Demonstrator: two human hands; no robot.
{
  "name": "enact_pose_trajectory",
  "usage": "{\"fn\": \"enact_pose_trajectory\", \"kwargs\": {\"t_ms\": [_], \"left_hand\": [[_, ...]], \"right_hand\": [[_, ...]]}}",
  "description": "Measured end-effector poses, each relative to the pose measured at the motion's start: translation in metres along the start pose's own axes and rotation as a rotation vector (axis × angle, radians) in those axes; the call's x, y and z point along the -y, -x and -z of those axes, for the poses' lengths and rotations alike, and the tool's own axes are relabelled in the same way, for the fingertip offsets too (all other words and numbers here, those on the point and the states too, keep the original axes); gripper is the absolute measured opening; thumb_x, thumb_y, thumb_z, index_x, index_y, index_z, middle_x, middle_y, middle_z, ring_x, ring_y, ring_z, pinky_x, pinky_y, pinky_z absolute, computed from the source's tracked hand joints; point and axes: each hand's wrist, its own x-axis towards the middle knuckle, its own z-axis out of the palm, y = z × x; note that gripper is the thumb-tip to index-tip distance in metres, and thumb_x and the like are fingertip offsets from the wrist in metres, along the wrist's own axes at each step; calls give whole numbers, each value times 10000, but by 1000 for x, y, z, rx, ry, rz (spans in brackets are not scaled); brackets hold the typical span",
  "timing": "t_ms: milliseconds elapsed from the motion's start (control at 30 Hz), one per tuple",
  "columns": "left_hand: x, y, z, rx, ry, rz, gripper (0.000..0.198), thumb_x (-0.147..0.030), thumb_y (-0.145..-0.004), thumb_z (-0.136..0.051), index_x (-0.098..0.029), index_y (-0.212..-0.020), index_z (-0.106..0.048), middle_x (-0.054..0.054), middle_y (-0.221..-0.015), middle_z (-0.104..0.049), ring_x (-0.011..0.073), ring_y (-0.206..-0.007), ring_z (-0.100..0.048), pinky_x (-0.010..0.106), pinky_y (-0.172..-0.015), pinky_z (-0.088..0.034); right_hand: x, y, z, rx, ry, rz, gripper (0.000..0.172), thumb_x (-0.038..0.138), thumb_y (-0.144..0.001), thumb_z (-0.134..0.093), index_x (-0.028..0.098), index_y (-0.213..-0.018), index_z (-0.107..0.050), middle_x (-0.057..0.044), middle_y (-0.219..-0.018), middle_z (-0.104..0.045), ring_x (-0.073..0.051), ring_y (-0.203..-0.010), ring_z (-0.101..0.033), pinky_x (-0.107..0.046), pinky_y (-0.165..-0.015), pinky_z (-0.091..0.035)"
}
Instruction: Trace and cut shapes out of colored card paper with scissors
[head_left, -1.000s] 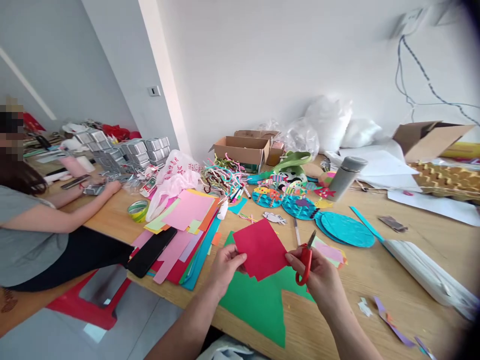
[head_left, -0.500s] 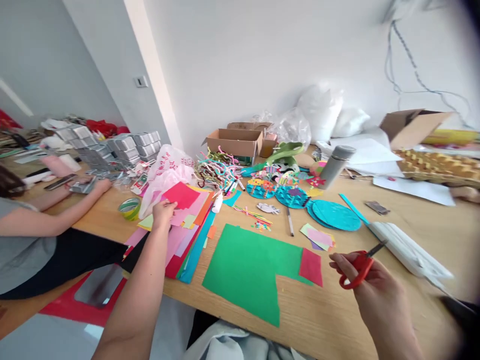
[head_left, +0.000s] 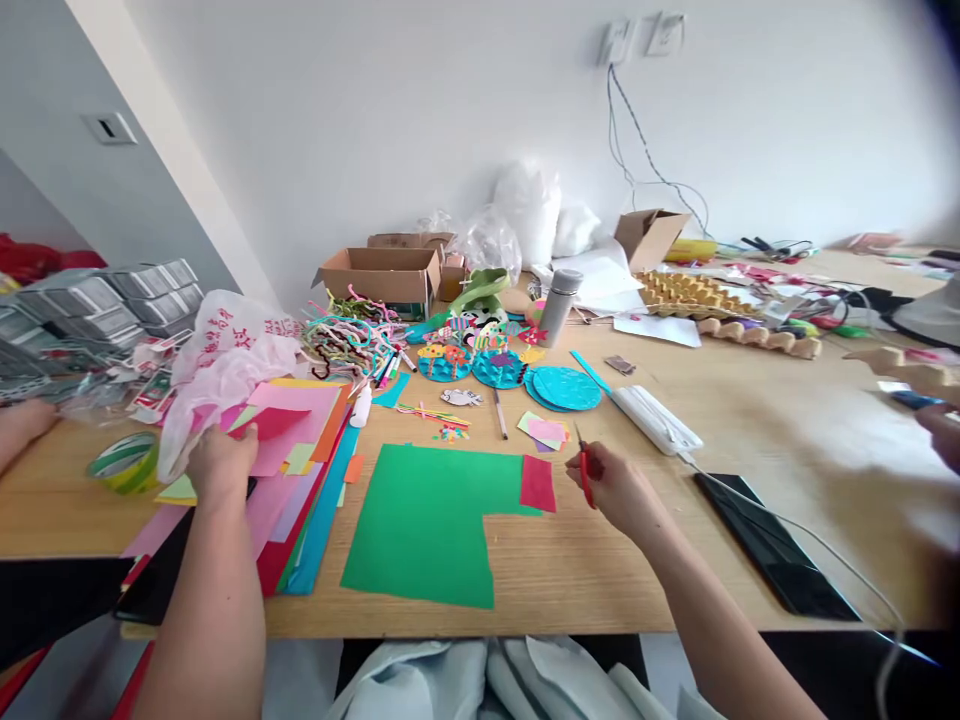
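Observation:
My left hand (head_left: 221, 465) is closed on a red sheet of paper (head_left: 276, 422), which tilts over a stack of coloured paper (head_left: 296, 520) at the left. In my right hand (head_left: 619, 490) are red-handled scissors (head_left: 587, 480), blades pointing up and away. Between my hands lies a large green sheet (head_left: 420, 530) with one corner cut out. A small red paper piece (head_left: 538, 484) rests on its right end, just left of the scissors. Small pastel paper scraps (head_left: 544, 430) sit behind it.
Blue paper discs (head_left: 566, 388), a pen (head_left: 500, 414), pipe cleaners (head_left: 349, 340) and a grey bottle (head_left: 559, 308) stand farther back. A white power strip (head_left: 656, 418) and black phone (head_left: 772, 545) lie right. Other people's hands (head_left: 26, 425) show at both edges.
The view has turned right. My left hand has lowered the red sheet, now tilted nearly edge-on over the stack. My right hand with the scissors is closer to the small red piece.

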Motion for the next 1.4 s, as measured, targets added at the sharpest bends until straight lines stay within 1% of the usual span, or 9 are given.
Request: {"fn": "enact_pose_trajectory", "kwargs": {"t_ms": [133, 267, 433, 600, 800, 900, 1067, 1267, 1400], "left_hand": [[-7, 28, 12, 2, -44, -197, 591, -418, -792, -555, -64, -1259, -475, 237, -1176, -588, 374, -1051, -564, 425, -747, -447], [-26, 77, 2, -15, 116, -475, 518, -365, -811, -528, -122, -1267, -500, 169, -1126, -621, 325, -1015, -581, 409, -799, -451], [-67, 153, -25, 356, 510, -717, 412, -316, -755, -607, -195, -1149, -608, 128, -1065, -643, 281, -912, -609, 368, -833, -438], [-104, 218, -37, 769, 959, -662, 331, -225, -609, -768, -227, -934, -706, 117, -1010, -663, 285, -970, -613, 339, -939, -392], [-120, 254, -51, 864, 459, -1100, 317, -224, -780, -596, -173, -1090, -640, 123, -1098, -648, 269, -1044, -590, 386, -926, -423], [-119, 262, -65, 914, 500, -1072, 393, -246, -781, -607, -160, -1164, -596, 108, -1117, -646, 234, -1022, -593, 353, -887, -449], [-117, 269, -83, 1120, 704, -849, 573, -341, -673, -729, -168, -1194, -566, 102, -1103, -646, 208, -944, -593, 297, -743, -462], [-121, 263, -85, 1203, 889, -718, 75, -169, -703, -604, -136, -770, -614, 17, -720, -614, 126, -675, -523, 248, -628, -377], [-118, 255, -84, 1363, 930, -668, 34, -160, -676, -570, -142, -705, -568, -5, -679, -582, 116, -637, -519, 236, -599, -372]], "right_hand": [[8, -12, -18, 131, 282, 89, 104, 234, -869, -446, 195, -882, -542, -66, -796, -678, -190, -715, -628, -253, -578, -363], [13, -16, -30, 178, 338, 130, 77, 156, -828, -485, 171, -871, -548, -99, -848, -671, -217, -813, -615, -265, -649, -351], [16, -14, -32, 193, 391, 126, 94, 127, -814, -495, 152, -879, -558, -134, -858, -657, -255, -868, -591, -294, -693, -337], [21, -17, -31, 194, 372, 84, 125, 83, -773, -518, 144, -878, -544, -142, -896, -647, -252, -878, -584, -284, -688, -334], [12, -21, -37, 153, 275, 19, 129, 79, -746, -545, 162, -841, -520, -104, -849, -648, -214, -821, -595, -256, -657, -341], [6, -21, -34, 114, 213, -22, 106, 105, -749, -543, 185, -808, -508, -50, -752, -639, -179, -687, -588, -240, -568, -321], [12, -17, -26, 54, 5, -44, 92, 235, -740, -605, 201, -779, -530, -5, -677, -634, -155, -596, -576, -227, -512, -356], [37, -13, -20, 146, -617, -85, 255, 334, -646, -727, 189, -749, -544, -13, -707, -641, -171, -663, -604, -272, -601, -468], [46, -14, -8, 298, -806, -116, 334, 378, -610, -772, 177, -759, -551, -37, -787, -672, -193, -760, -624, -302, -683, -492]]}}
